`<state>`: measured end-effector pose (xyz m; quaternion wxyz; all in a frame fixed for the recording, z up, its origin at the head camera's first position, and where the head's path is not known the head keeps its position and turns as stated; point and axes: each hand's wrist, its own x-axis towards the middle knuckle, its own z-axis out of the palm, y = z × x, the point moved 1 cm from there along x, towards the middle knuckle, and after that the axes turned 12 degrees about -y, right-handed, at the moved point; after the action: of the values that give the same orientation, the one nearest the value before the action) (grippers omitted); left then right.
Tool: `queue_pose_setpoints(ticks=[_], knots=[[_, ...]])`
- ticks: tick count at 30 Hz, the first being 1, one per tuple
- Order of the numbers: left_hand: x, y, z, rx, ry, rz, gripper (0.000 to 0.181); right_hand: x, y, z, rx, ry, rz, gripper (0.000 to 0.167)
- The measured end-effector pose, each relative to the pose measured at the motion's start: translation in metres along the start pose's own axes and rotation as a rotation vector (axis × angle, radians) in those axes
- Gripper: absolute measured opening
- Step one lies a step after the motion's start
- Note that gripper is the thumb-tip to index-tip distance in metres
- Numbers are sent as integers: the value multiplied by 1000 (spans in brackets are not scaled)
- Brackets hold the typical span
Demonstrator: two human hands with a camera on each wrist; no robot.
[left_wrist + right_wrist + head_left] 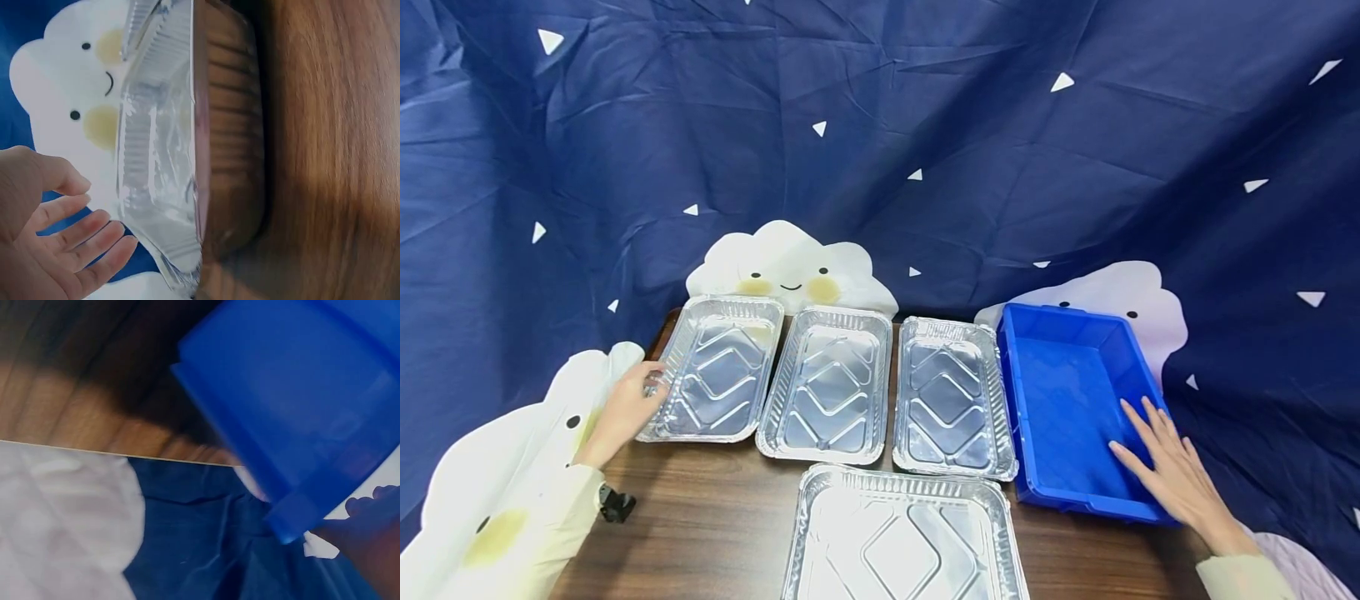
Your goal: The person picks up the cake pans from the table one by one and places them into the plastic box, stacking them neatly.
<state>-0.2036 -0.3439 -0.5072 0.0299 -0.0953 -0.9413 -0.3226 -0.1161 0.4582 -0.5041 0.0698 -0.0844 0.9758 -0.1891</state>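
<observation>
The head camera looks forward and down at the desk (pixel 700 517). Both wrist views are near and tilted; the left shares with it the leftmost foil tray (pixel 718 383), the right the blue bin (pixel 1063 400).

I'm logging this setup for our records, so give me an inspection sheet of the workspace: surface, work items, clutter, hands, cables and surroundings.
Surface: brown wood-grain table.
Work items: left foil tray, middle foil tray and right foil tray in a row; front foil tray nearer the wearer, cut off by the frame; blue bin at the row's right end.
Clutter: nothing seen.
Left hand: at the left foil tray's outer edge, fingers loosely bent; contact unclear.
Right hand: fingers spread, at the blue bin's right side; contact unclear.
Cables: nothing seen.
Surroundings: creased navy backdrop with white cloud faces.
</observation>
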Motion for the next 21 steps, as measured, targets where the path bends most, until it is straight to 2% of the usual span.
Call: queue_pose_setpoints(ticks=[8,15,21], knots=[[0,-20,-2,21,-19,-64,38,-9,17,1,-3,11,38,79],[4,-38,2,20,-31,-98,39,-15,27,3,-2,41,29,78],[7,-53,3,9,-92,-112,41,-18,31,4,4,22,65,78]])
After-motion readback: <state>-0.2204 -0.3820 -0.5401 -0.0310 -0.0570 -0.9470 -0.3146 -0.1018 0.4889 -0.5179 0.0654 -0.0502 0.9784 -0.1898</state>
